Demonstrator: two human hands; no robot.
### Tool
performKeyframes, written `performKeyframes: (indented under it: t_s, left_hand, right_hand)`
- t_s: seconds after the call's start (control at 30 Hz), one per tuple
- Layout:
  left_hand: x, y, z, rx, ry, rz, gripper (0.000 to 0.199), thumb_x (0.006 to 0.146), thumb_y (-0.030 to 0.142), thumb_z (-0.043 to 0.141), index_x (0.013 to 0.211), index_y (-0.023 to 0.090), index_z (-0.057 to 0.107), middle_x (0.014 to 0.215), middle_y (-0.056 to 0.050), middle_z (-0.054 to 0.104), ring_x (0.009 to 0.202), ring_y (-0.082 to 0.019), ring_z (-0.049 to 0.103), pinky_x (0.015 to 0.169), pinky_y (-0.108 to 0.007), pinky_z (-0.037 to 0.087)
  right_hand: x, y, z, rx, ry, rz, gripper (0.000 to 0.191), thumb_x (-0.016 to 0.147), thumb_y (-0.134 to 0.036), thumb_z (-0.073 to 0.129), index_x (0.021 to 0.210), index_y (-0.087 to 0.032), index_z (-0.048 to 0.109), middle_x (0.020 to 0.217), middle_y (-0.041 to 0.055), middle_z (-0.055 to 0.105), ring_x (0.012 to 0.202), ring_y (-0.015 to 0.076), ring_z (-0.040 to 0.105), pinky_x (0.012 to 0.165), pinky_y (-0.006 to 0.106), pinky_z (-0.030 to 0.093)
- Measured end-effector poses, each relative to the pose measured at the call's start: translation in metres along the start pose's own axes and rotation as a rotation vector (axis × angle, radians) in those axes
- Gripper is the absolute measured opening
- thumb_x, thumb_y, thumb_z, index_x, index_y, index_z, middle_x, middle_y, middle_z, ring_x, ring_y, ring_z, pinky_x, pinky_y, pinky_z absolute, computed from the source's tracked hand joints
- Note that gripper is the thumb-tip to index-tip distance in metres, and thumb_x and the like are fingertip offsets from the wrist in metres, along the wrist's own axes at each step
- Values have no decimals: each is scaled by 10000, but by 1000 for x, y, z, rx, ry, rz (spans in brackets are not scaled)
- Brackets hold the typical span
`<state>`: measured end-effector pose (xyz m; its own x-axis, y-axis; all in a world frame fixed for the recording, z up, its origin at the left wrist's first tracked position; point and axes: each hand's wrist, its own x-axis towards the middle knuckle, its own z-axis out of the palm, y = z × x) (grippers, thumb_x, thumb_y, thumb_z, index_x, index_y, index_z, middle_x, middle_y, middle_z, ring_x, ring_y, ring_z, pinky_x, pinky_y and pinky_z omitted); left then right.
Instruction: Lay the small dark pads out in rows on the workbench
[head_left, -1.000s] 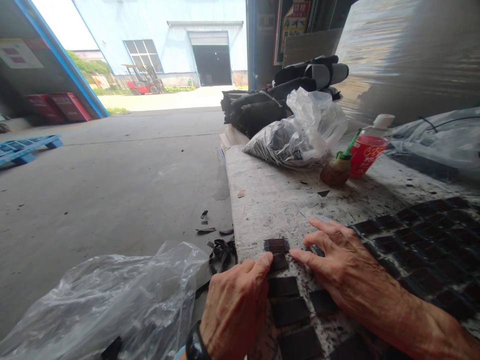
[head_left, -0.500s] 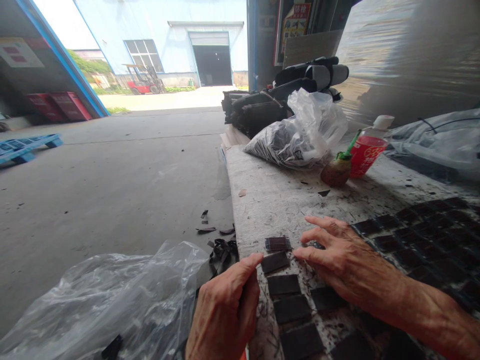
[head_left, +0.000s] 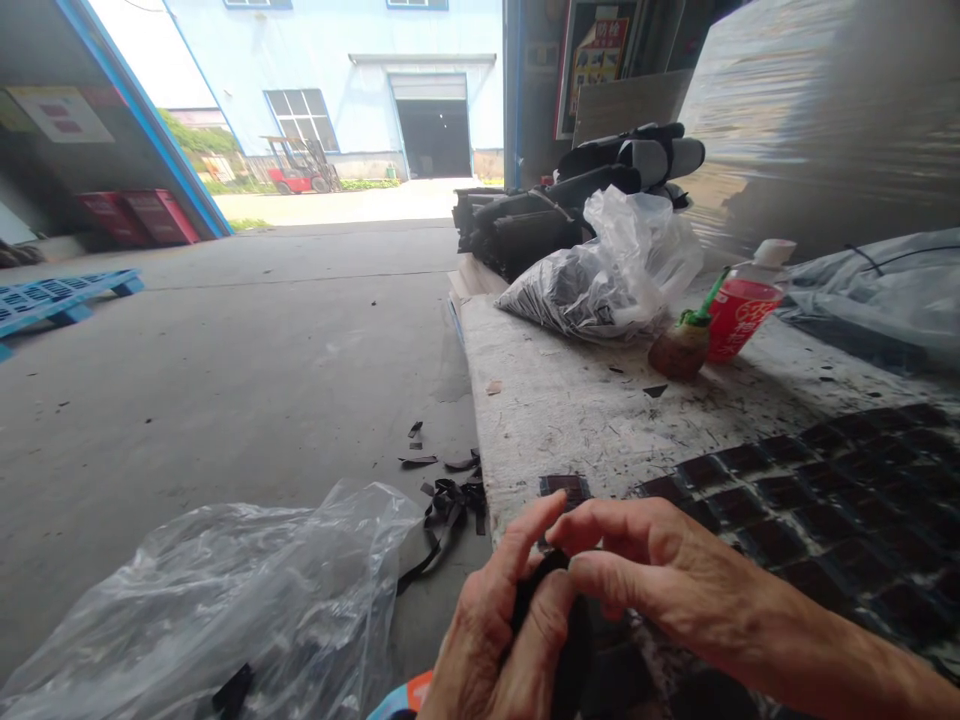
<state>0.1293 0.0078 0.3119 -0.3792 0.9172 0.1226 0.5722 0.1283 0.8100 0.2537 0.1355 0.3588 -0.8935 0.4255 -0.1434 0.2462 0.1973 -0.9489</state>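
Note:
My left hand point(head_left: 504, 620) is closed around a small black flat piece point(head_left: 553, 562), its edge showing between thumb and fingers. My right hand point(head_left: 637, 560) meets it from the right, thumb and fingertips pinched at the same piece. Just beyond the fingertips a small dark rectangle with a clear border point(head_left: 566, 486) lies on the table. Below my hands more black pieces are partly hidden. Rows of dark rectangular pieces point(head_left: 817, 500) cover the table to the right.
On the whitish worktable point(head_left: 525, 400) stand a squeeze bottle with a green nozzle point(head_left: 679, 345) and a red-labelled bottle point(head_left: 750, 300). Behind them sit a plastic bag point(head_left: 600, 280) and black rolls point(head_left: 525, 225). Clear plastic sheeting point(head_left: 300, 570) and black scraps point(head_left: 450, 510) are at the left.
My hands, apart before, have come together over the black pieces. The left now holds a black piece and the right has moved left and down to it. The view has shifted slightly.

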Motion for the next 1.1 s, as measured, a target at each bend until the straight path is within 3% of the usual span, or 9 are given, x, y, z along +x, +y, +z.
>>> performKeyframes:
  t_s: [0.2, 0.33, 0.47, 0.57, 0.7, 0.77, 0.87, 0.97, 1.1]
  left_hand:
    - [5, 7, 1, -304, -85, -250, 475, 878, 437, 468, 1321, 267, 432, 1025, -69, 627, 925, -203, 613, 829, -314, 490]
    - [7, 8, -1, -273, -68, -251, 450, 854, 398, 490, 1288, 279, 470, 1046, -58, 615, 963, -217, 590, 841, -338, 475]
    - [7, 7, 2, -241, -77, -247, 455, 850, 384, 489, 1295, 293, 457, 1036, -50, 612, 958, -215, 585, 844, -352, 472]
    - [7, 6, 3, -224, -97, -220, 451, 865, 376, 471, 1307, 297, 433, 1046, -54, 604, 951, -207, 584, 828, -341, 476]
    - [9, 1, -4, -250, -137, -92, 421, 911, 366, 408, 1324, 289, 385, 801, 7, 592, 668, -119, 567, 623, -233, 474]
    - [10, -6, -11, -195, -71, -34, 380, 933, 348, 380, 1310, 306, 381, 651, 63, 514, 526, -78, 487, 533, -187, 428]
    - [11, -18, -20, 50, 123, 136, 333, 925, 255, 410, 1255, 287, 435, 740, 56, 578, 597, -59, 549, 570, -152, 439]
    - [13, -27, -22, 252, 162, 402, 342, 864, 112, 452, 1194, 195, 480, 943, -14, 637, 791, -80, 616, 693, -156, 475]
    - [20, -27, -11, 498, 155, 622, 390, 821, 53, 446, 1208, 99, 453, 664, 8, 582, 546, -108, 563, 490, -195, 461]
  right_hand:
    - [9, 9, -3, 192, -38, 201, 117, 797, -196, 564, 694, -152, 595, 604, -49, 541, 548, 68, 476, 516, 169, 374]
    - [7, 12, -8, 142, 20, 192, 146, 822, -228, 554, 695, -159, 576, 578, -53, 522, 535, 72, 465, 511, 179, 360]
    - [4, 9, -8, 196, -31, 198, 113, 826, -277, 574, 850, -176, 619, 764, -28, 608, 581, 68, 497, 544, 177, 394]
    - [6, 8, -8, 244, -27, 227, 81, 796, -231, 586, 760, -162, 611, 685, -43, 587, 565, 60, 488, 536, 163, 397]
    - [10, 16, -19, 215, 42, 230, 121, 781, -255, 606, 707, -159, 602, 610, -49, 570, 556, 70, 513, 528, 169, 411]
    - [11, 22, -27, 190, 102, 224, 140, 775, -291, 622, 721, -163, 609, 609, -42, 589, 558, 83, 540, 531, 184, 427]
    - [14, 30, -34, 162, 214, 207, 173, 753, -341, 641, 739, -172, 604, 585, -41, 597, 540, 99, 562, 520, 201, 435]
    - [19, 35, -34, 145, 304, 197, 215, 732, -390, 642, 761, -182, 596, 582, -38, 611, 532, 109, 578, 498, 203, 438]
    - [28, 36, -28, 107, 345, 208, 207, 713, -386, 631, 751, -187, 588, 563, -35, 620, 517, 120, 593, 460, 196, 434]
